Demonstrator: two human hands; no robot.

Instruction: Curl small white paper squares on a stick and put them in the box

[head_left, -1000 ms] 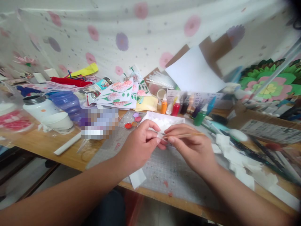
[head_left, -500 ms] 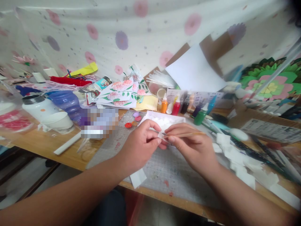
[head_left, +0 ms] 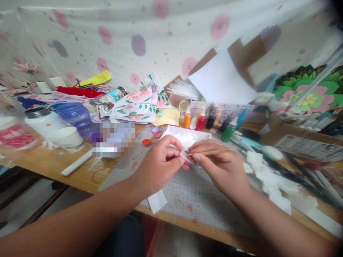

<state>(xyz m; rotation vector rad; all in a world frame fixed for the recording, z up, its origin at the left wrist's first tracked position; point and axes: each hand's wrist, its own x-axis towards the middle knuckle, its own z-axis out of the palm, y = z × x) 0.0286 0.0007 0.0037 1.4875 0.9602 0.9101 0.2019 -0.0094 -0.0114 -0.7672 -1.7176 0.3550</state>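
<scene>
My left hand (head_left: 163,162) pinches a small piece of white paper (head_left: 183,154) between thumb and fingers. In my right hand (head_left: 221,164) is a thin wooden stick (head_left: 210,152), its tip meeting the paper. Both hands are close together above the grey cutting mat (head_left: 193,200). Just behind them stands a white box (head_left: 187,135) with white pieces inside, partly hidden by my fingers. Another white paper piece (head_left: 157,202) lies at the mat's front edge, below my left wrist.
Behind the box stand paint bottles, among them an orange one (head_left: 187,117) and a green one (head_left: 229,130). Cut white paper pieces (head_left: 270,185) lie right of my right arm. A cardboard box (head_left: 302,139) is farther right. At left are a white cup (head_left: 65,137) and a palette (head_left: 146,142).
Almost nothing differs. My fingers have shifted very slightly around the white paper, and the stick's tip stays against it.
</scene>
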